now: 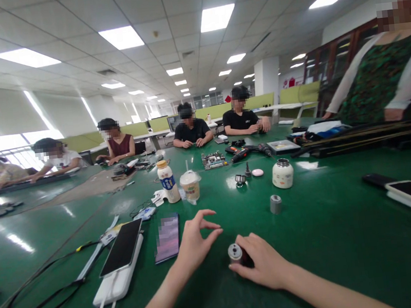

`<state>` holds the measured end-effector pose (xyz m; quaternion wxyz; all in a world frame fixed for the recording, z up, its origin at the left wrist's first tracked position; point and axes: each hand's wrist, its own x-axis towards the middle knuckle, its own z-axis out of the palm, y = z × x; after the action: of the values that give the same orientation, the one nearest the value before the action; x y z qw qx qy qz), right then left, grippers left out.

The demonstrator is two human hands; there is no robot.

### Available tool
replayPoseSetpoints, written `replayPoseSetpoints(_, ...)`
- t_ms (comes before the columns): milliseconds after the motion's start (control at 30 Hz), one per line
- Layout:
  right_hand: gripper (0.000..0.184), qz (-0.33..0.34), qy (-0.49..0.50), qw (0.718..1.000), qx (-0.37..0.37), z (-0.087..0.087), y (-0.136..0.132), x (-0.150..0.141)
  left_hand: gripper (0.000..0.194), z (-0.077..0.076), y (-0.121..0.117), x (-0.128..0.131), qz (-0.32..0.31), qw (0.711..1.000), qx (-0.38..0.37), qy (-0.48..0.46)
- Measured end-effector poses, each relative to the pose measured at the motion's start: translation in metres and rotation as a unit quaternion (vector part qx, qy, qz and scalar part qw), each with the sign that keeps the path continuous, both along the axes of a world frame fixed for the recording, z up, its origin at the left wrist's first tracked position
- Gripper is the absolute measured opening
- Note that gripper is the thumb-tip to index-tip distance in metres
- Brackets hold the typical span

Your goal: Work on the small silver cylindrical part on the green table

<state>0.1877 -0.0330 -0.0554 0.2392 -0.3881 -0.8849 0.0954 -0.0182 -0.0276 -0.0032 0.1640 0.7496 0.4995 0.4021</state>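
My right hand [263, 261] is wrapped round an upright metal cylinder [235, 253], whose round silver top has dark holes in it. The lower part of that cylinder is partly hidden by my fingers and thumb. To the left of it, my left hand [198, 238] hovers with thumb and fingers apart and nothing between them. A second grey metal cylinder [276, 204] stands on the green table [331, 229], beyond my right hand. Beside my left wrist lies a phone [167, 238] with its screen lit.
Left are a dark-screened phone [122, 247] on a white power bank [119, 280] and cables. Ahead stand a bottle [168, 182], a lidded cup [190, 187] and a cream jar [282, 174]. Farther off lie a circuit board [213, 160] and a power drill [251, 151]. Several people surround the table.
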Motion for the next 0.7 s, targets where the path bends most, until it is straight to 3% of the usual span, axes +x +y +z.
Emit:
replayPoseSetpoints(167, 0.027, 0.002, -0.002, 1.0, -0.004, 0.003, 0.0, 0.0, 0.034, -0.031, 0.018, -0.018, 0.02, 0.998, -0.005, 0.054)
replayPoseSetpoints(333, 0.027, 0.0, -0.002, 1.0, -0.008, 0.004, 0.0, 0.0, 0.037, -0.041, 0.019, -0.02, 0.032, 0.996, -0.001, 0.078)
replayPoseSetpoints(500, 0.027, 0.003, -0.004, 1.0, -0.011, 0.003, -0.001, -0.001, 0.04, -0.035, 0.015, -0.01, 0.017, 0.999, -0.043, -0.017)
replayPoseSetpoints(600, 0.026, 0.006, -0.003, 1.0, -0.007, 0.001, 0.0, -0.001, 0.044, -0.021, 0.008, 0.001, -0.035, 0.992, -0.072, -0.094)
replayPoseSetpoints(700, 0.026, 0.008, -0.001, 1.0, -0.004, 0.0, 0.001, -0.001, 0.046, -0.003, -0.004, 0.011, -0.074, 0.987, -0.087, -0.114)
